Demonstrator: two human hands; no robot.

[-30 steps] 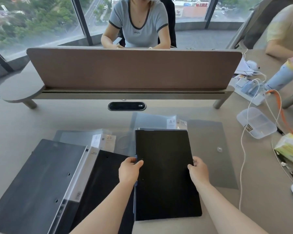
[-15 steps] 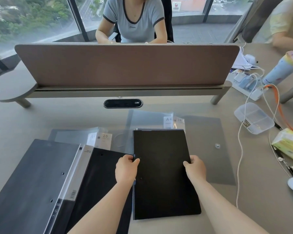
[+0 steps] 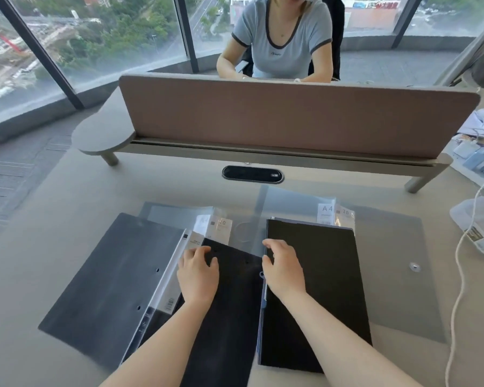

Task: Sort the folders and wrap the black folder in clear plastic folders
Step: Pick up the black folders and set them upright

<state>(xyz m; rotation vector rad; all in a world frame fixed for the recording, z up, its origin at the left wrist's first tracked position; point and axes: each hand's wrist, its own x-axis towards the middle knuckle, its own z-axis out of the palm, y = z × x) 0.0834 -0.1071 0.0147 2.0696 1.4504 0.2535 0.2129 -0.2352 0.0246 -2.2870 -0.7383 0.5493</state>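
Observation:
A black folder (image 3: pixel 319 289) lies flat right of centre, on top of clear plastic folders (image 3: pixel 291 202) with A4 labels. Left of it lies a second black cover (image 3: pixel 229 317), joined by a clear spine to a dark grey cover (image 3: pixel 109 275). My left hand (image 3: pixel 197 275) rests on the second black cover near its top edge, fingers loosely curled. My right hand (image 3: pixel 284 269) is over the left edge of the right black folder, fingers bent, fingertips at the edge; no firm grip shows. More clear folders (image 3: pixel 179 216) poke out behind the grey cover.
A grey translucent snap envelope (image 3: pixel 397 275) lies under the black folder's right side. A white cable (image 3: pixel 458 275) and a clear plastic box (image 3: pixel 478 219) are at the right. A brown desk divider (image 3: pixel 291 118) stands behind, with a person seated beyond it.
Both hands have let go of the right black folder's side edges and shifted left. The left hand is now on the middle black cover, the right hand at the right folder's left edge.

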